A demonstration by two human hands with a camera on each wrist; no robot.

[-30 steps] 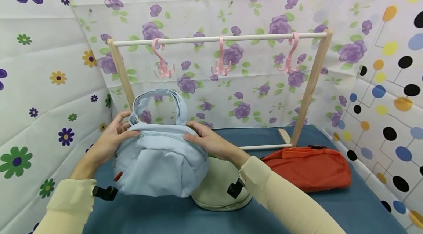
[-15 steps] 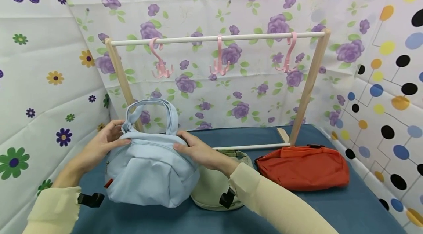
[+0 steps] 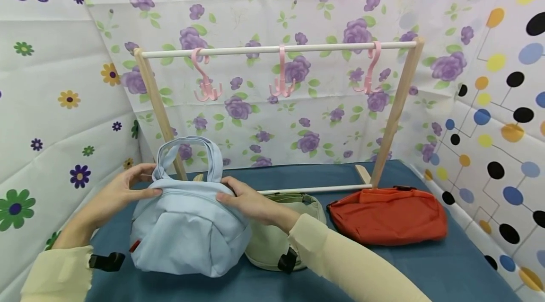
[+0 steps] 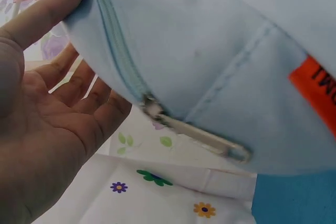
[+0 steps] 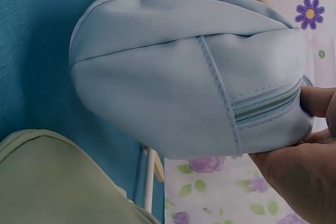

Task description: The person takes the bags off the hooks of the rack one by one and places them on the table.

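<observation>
A light blue bag (image 3: 187, 231) with upright top handles (image 3: 215, 160), a zip and a red tag is at the left in the head view. My left hand (image 3: 127, 193) grips its upper left corner, thumb in front and fingers behind. At the upper right corner, my right hand (image 3: 251, 200) pinches the fabric in the same way. A metal zip pull (image 4: 205, 137) hangs near my left hand in the left wrist view. In the right wrist view the bag's side and zip end (image 5: 268, 103) show. Whether its bottom touches the table, I cannot tell.
A pale green bag (image 3: 272, 245) lies partly behind my right wrist, and a red-orange bag (image 3: 389, 217) lies farther right on the blue table (image 3: 408, 264). Behind them stands a wood-sided rack with a white rail (image 3: 247, 50) carrying three pink hooks (image 3: 282, 79).
Both hands have lowered the light blue bag and brought it slightly left. More of the green bag now shows. The view has shifted a little.
</observation>
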